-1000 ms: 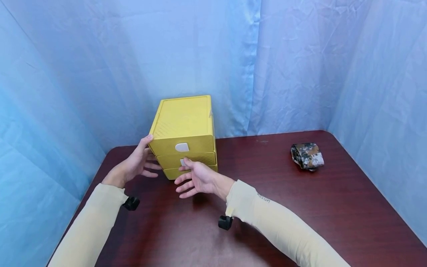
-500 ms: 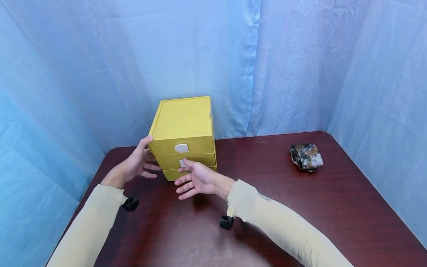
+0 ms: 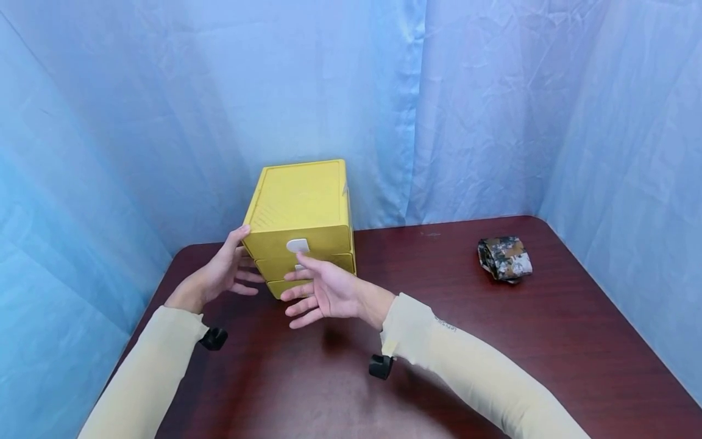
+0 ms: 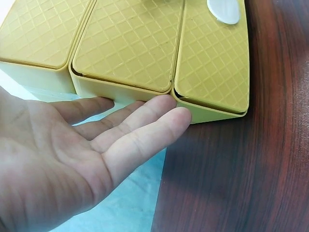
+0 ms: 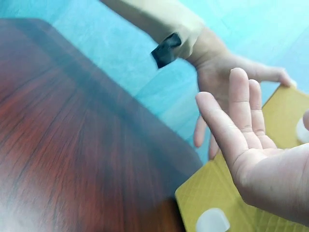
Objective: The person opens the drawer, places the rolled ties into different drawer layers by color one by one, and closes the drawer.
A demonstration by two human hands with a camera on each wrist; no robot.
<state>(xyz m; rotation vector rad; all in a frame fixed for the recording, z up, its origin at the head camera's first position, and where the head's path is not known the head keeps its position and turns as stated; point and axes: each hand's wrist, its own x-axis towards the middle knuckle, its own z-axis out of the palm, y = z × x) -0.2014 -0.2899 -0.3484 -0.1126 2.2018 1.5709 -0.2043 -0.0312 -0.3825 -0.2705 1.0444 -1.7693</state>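
A yellow three-drawer box (image 3: 301,195) stands on the table with its drawers pushed in. My left hand (image 3: 219,271) is at its left side, thumb on the top front corner and fingers stretched along the side wall; the left wrist view shows the fingertips (image 4: 181,117) right by the lower drawers' edge. In front of the box is my right hand (image 3: 337,292), palm turned left and fingers spread. Its thumb tip overlaps the front just below the white tab (image 3: 298,246) of the top drawer. The middle drawer's tab is mostly hidden behind this thumb.
A folded camouflage-patterned bundle (image 3: 504,259) lies at the right rear of the dark red wooden table (image 3: 439,292). Blue curtains (image 3: 477,110) hang behind and on both sides. A black wrist device (image 3: 380,367) hangs under the right sleeve, another (image 3: 214,338) under the left.
My right thumb has shifted up a little, from the middle drawer's tab to just below the top one. The left hand keeps its place at the box.
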